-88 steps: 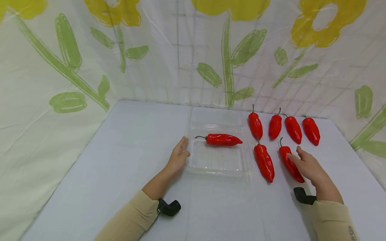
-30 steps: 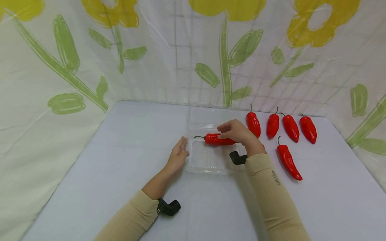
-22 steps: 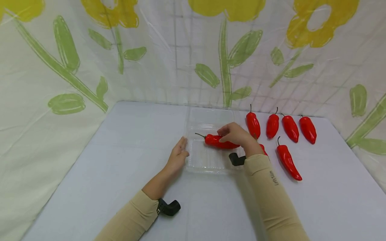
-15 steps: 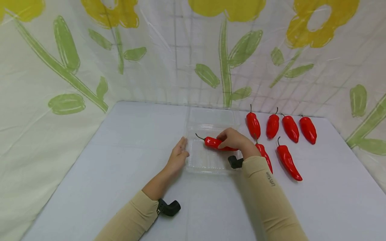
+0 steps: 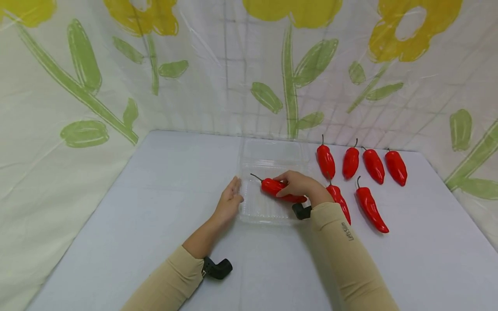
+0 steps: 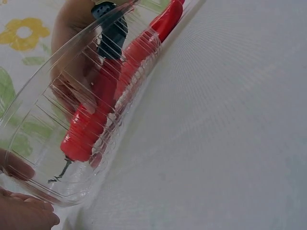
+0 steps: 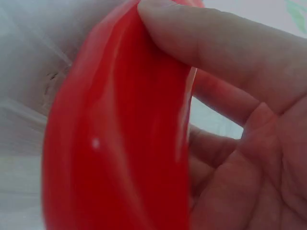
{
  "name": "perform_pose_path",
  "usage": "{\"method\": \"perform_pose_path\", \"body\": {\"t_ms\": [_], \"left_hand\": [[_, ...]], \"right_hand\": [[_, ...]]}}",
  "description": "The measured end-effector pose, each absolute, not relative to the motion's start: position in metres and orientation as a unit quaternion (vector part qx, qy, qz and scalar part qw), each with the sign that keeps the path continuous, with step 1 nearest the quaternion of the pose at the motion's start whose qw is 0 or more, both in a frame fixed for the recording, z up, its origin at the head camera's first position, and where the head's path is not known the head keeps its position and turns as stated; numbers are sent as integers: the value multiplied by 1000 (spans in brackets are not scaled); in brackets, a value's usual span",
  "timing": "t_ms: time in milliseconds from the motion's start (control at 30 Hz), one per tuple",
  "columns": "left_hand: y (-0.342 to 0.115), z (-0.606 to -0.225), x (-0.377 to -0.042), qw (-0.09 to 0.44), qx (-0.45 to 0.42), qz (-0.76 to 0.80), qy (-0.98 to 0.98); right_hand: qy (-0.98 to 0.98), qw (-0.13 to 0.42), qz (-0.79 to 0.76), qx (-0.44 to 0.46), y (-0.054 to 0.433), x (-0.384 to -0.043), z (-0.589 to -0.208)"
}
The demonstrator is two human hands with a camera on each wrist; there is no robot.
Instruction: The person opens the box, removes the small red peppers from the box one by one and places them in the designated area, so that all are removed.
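A red pepper (image 5: pixel 272 186) with a dark green stem lies slantwise over the base of a clear plastic clamshell box (image 5: pixel 258 211), whose lid is folded back. My right hand (image 5: pixel 298 185) pinches this pepper about its middle, thumb on the near side and fingers beyond. The right wrist view shows the thumb pressed on the glossy red skin. Along the box's left wall rests my left hand (image 5: pixel 228 202), its fingers straight and its thumb at the rim. The left wrist view shows the pepper (image 6: pixel 81 139) through the transparent wall.
Several more red peppers lie right of the box: a row of them at the back (image 5: pixel 351 163), and two nearer, one (image 5: pixel 371 209) in the open and one (image 5: pixel 339 201) partly behind my right forearm. A flowered curtain (image 5: pixel 202 99) hangs behind the white table (image 5: pixel 167 242).
My right hand has come from a pepper on the table to the one in the box, gripped it and drawn it nearer, turning it slightly. My left hand has stayed in place.
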State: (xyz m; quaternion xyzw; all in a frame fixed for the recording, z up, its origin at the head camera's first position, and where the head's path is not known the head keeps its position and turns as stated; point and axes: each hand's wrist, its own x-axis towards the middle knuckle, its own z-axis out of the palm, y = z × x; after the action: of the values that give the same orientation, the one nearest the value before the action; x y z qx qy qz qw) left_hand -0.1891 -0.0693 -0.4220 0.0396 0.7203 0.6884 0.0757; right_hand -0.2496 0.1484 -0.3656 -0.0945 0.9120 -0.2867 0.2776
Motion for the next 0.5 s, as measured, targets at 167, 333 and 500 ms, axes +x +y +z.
{"method": "perform_pose_path", "body": {"t_ms": [167,333,500], "left_hand": [[-69,-422,-189,74,44,689,719],[-69,-422,-189,74,49,690,718],[-69,-421,-188,76,47,689,719]], "right_hand": [[906,276,-292,-130,148,-250,-365],[907,260,-288,-166,148,-251,-362],[911,243,-283,-177,154,-246,-352]]}}
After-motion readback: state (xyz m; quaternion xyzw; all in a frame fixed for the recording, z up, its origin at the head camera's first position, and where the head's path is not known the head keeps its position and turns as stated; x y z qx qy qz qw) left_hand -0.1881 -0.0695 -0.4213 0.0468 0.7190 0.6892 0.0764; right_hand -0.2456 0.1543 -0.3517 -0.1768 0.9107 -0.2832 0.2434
